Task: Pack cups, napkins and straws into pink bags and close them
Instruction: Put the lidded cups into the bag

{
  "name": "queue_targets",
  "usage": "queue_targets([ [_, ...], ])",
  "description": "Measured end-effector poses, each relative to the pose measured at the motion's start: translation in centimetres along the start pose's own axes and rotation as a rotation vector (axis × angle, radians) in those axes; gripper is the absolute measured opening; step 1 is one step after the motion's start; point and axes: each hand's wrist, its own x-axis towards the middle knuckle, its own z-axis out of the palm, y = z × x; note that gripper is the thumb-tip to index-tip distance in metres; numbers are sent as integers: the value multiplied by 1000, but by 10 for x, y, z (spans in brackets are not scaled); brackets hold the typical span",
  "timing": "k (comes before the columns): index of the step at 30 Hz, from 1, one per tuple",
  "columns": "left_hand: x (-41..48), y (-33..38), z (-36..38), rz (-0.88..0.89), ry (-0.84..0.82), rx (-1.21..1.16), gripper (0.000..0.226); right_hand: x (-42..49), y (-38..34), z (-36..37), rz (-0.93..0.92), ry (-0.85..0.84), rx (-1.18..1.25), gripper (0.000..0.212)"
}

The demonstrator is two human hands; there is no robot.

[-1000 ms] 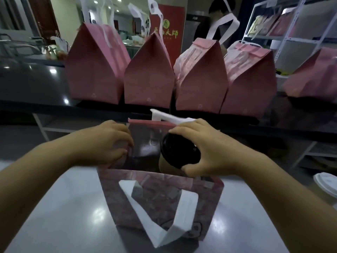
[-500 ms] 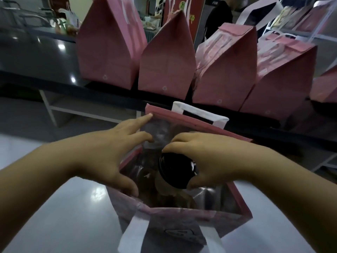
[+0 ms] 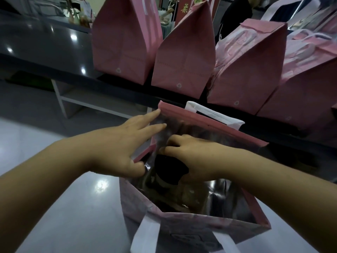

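Note:
An open pink bag (image 3: 209, 224) with white handles and a shiny foil lining stands on the grey table in front of me. Inside it sits a cup with a black lid (image 3: 168, 171), low in the bag's left half. My right hand (image 3: 196, 158) reaches into the bag and is closed over the lid's top and right side. My left hand (image 3: 124, 143) rests on the bag's left rim, fingers spread along the far wall and thumb hooked over the side edge. No napkins or straws are in sight.
Several closed pink bags (image 3: 184, 52) stand in a row on a dark counter (image 3: 45, 42) behind the open bag. A person in dark clothes (image 3: 231, 17) stands beyond the counter. The grey table (image 3: 69, 216) stretches to my left.
My head has moved closer and looks more steeply into the bag. My right hand has sunk deeper into the bag with the cup. My left hand has spread out along the rim.

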Motion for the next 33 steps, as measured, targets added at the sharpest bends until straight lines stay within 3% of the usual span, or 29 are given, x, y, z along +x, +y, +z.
queue_targets([
  [26,10,-7,6,4,65,13,91,19,2,22,-147,-132,-109,84],
  [29,9,-9,7,-2,115,-19,86,10,3,11,-106,-137,-76,76],
  [33,4,-6,2,37,307,10,66,-14,4,-13,-16,-17,-40,56],
])
